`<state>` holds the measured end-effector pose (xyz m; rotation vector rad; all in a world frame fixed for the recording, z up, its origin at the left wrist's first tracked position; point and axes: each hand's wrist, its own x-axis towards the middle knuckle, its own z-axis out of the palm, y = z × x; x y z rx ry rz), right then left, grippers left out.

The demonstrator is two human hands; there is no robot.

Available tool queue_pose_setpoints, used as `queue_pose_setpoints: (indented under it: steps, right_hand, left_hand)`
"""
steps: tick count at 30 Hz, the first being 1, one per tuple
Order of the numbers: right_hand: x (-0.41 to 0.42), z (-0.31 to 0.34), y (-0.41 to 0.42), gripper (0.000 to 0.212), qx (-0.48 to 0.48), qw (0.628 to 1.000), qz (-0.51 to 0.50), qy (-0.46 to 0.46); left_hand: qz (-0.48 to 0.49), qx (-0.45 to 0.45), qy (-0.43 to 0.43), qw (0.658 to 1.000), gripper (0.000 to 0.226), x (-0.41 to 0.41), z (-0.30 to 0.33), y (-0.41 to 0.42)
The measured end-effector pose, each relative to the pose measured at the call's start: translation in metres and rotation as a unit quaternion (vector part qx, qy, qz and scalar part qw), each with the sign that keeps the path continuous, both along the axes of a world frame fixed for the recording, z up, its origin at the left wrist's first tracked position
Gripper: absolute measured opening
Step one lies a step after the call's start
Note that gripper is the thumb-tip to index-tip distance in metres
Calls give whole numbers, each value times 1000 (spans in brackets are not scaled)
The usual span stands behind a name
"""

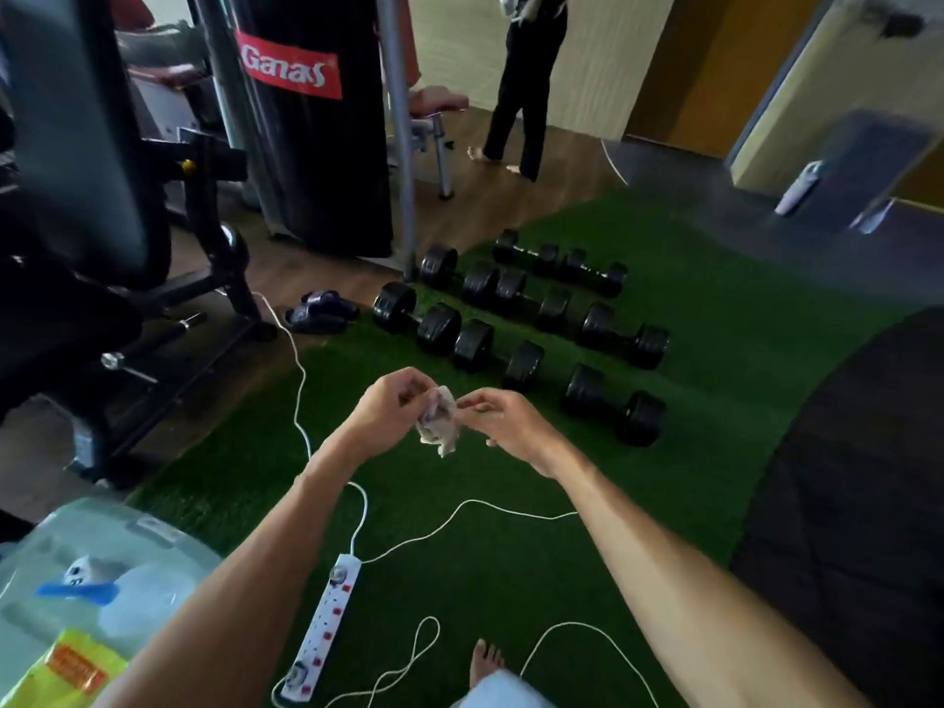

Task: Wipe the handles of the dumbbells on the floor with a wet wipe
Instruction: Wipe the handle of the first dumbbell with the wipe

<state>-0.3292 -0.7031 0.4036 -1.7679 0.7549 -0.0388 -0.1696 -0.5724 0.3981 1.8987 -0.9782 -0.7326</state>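
Observation:
A crumpled white wet wipe (438, 421) hangs between my two hands, held up in the air above the green turf (511, 564). My left hand (388, 406) pinches its upper left part and my right hand (503, 416) pinches its upper right edge. Several black dumbbells (615, 403) lie in rows on the turf beyond my hands, the nearest one to the right of my right hand. Their dark handles are hard to make out.
A white power strip (322, 628) with trailing white cords lies on the turf near my bare foot (485, 661). Black gym machines (102, 237) and a punching bag (311, 120) stand left. Slippers (319, 311) lie by the dumbbells. A person (526, 84) stands behind. A clear plastic box (102, 580) sits at lower left.

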Motion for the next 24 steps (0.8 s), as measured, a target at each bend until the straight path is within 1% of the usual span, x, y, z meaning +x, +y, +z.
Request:
queue_pose_setpoints:
  steps: [6,10,12,14,17,19,21,24]
  right_hand:
    - [-20,8,-104,13,10,1000,-7,0]
    - [-29,6,-155,11,6,999,-32,-20]
    - [-32,4,-175,9,8,998,-50,-27]
    - [-35,2,-193,7,6,998,-64,-27]
    - [-35,-1,-215,9,-39,996,-76,-18]
    - [-31,-4,-229,11,-54,994,-91,-25]
    - [-23,-6,-244,15,-52,995,-78,-26]
    - [-4,-7,-274,22,-67,996,-54,2]
  left_hand:
    - [-34,-2,59,998,4,-9,6,-93]
    - [-97,33,133,986,28,-18,8,-144]
    - [-122,51,152,979,29,-20,7,-169]
    - [-133,70,140,979,20,-17,4,-191]
    - [-132,85,44,987,9,-6,-4,-221]
    - [-106,80,-9,991,4,0,-7,-240]
    - [-94,59,4,994,6,5,-8,-260]
    - [-103,41,38,993,1,21,-13,-294]
